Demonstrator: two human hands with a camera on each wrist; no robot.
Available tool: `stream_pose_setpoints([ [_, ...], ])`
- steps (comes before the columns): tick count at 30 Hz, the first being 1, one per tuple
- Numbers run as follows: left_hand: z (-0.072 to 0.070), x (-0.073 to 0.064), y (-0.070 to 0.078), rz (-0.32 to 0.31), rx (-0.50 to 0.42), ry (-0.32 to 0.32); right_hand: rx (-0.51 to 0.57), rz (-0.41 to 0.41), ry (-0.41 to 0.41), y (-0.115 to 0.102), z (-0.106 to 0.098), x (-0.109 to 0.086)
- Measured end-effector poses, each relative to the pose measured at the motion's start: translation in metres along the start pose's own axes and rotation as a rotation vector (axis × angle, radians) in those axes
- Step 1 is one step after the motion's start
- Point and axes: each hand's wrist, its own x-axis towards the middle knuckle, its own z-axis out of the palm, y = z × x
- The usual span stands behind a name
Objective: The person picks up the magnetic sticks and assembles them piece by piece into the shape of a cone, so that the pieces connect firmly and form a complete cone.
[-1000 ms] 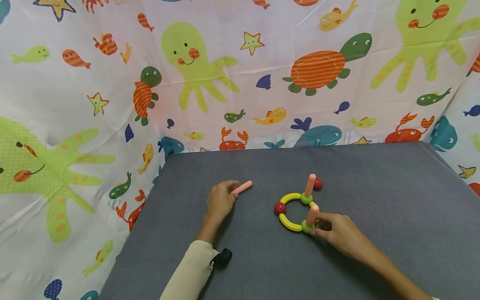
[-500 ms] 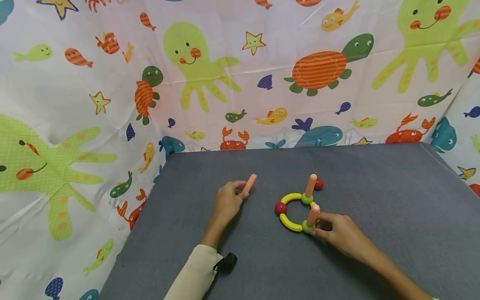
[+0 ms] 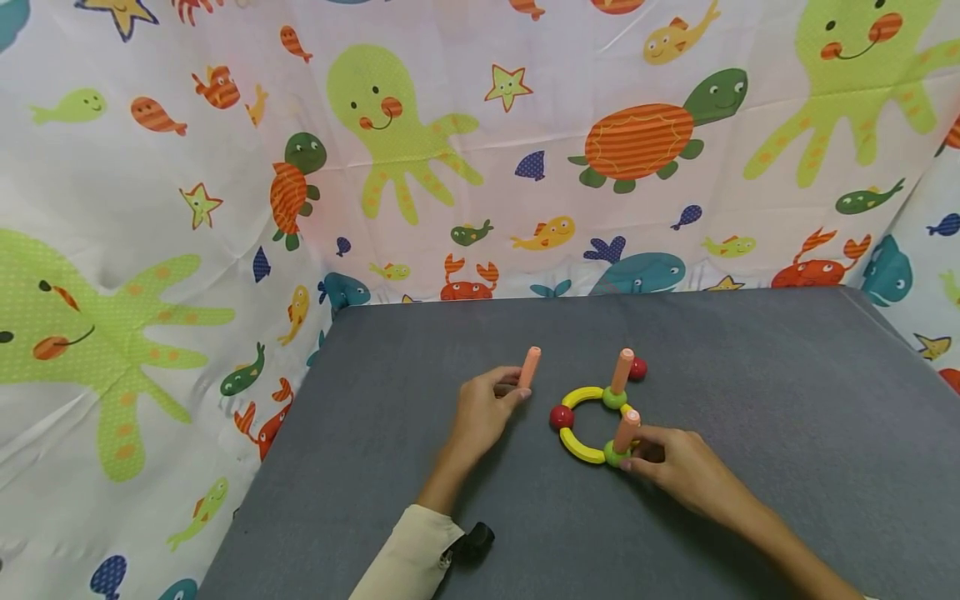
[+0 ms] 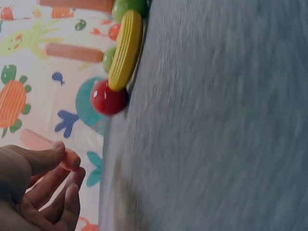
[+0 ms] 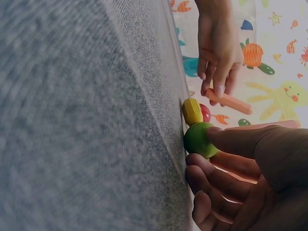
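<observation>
My left hand (image 3: 480,412) pinches a peach-coloured stick (image 3: 530,367) near its lower end, held up over the table left of a toy ring. Yellow curved rods (image 3: 581,447) and balls make up the ring, with a red ball (image 3: 560,417) on its left side. From the near green ball (image 5: 198,139) rises a peach stick (image 3: 627,431); a second peach stick (image 3: 622,371) stands on the far green ball (image 3: 613,397). My right hand (image 3: 686,467) pinches the near green ball between thumb and fingers, which partly hide the ring's right side.
Another red ball (image 3: 637,368) sits just behind the far upright stick. Grey cloth covers the table (image 3: 787,400). A white curtain (image 3: 540,50) printed with sea animals hangs along the back and sides.
My left hand has moved right toward the ring, and the stick in it has turned from lying slanted to nearly upright. My right hand and the ring have stayed in place.
</observation>
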Motion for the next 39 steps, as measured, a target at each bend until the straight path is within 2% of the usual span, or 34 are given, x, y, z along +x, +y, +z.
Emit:
stream_pose_setpoints([
  [4, 0.009, -0.005, 0.007, 0.029, -0.034, -0.04, 0.005, 0.004, -0.007, 0.0, 0.0, 0.0],
  [11, 0.021, -0.01, 0.018, 0.094, -0.125, -0.046, 0.007, 0.014, -0.01, 0.0, 0.001, 0.0],
  [17, 0.027, -0.013, 0.023, 0.097, -0.156, -0.061, 0.011, 0.016, -0.007, 0.0, 0.001, 0.0],
  [24, 0.034, -0.016, 0.023, 0.132, -0.177, -0.057, 0.001, 0.001, 0.007, 0.0, 0.001, 0.0],
  [39, 0.041, -0.016, 0.019, 0.089, -0.223, -0.071, 0.012, -0.001, -0.032, 0.002, -0.002, 0.001],
])
